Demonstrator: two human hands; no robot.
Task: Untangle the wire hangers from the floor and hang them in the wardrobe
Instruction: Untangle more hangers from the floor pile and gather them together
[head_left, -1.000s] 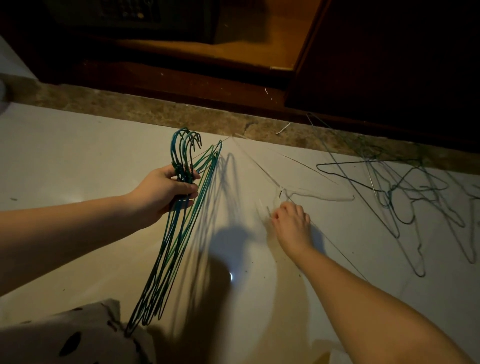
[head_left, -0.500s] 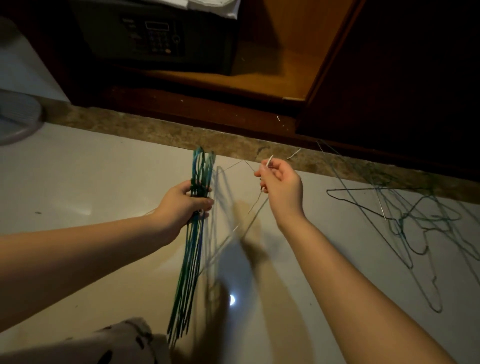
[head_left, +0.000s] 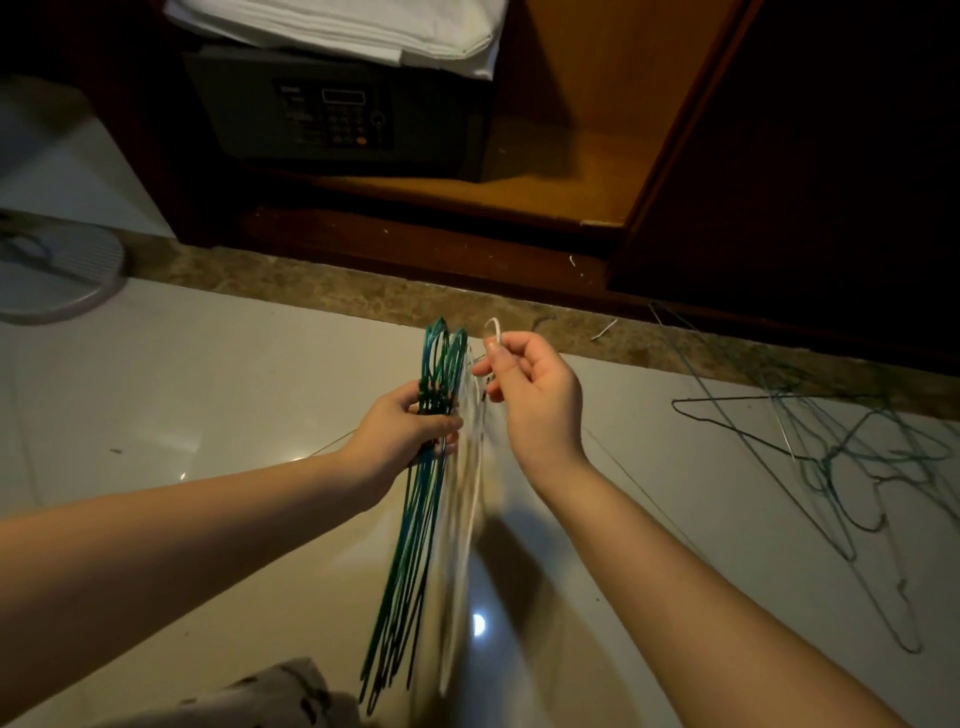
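Note:
My left hand (head_left: 402, 434) grips a bundle of green wire hangers (head_left: 410, 530) at their necks, hooks up and bodies hanging toward the floor. Right beside it, my right hand (head_left: 535, 395) pinches a white wire hanger (head_left: 470, 499) by its hook, and the hanger's blurred body hangs against the green bundle. A tangle of several green and dark wire hangers (head_left: 852, 457) lies on the pale floor at the right. The open wardrobe (head_left: 566, 171) with its wooden bottom shelf stands straight ahead.
A dark safe (head_left: 332, 114) with a keypad sits in the wardrobe under folded white cloth (head_left: 343, 26). The dark wardrobe door (head_left: 810, 156) stands at the right. A round white fan base (head_left: 57, 275) rests on the floor at the left. Patterned fabric (head_left: 270, 696) shows at the bottom edge.
My right hand picked the white hanger off the floor, raised it and brought it against the green bundle. My left hand turned the bundle edge-on. The view tilted up toward the wardrobe.

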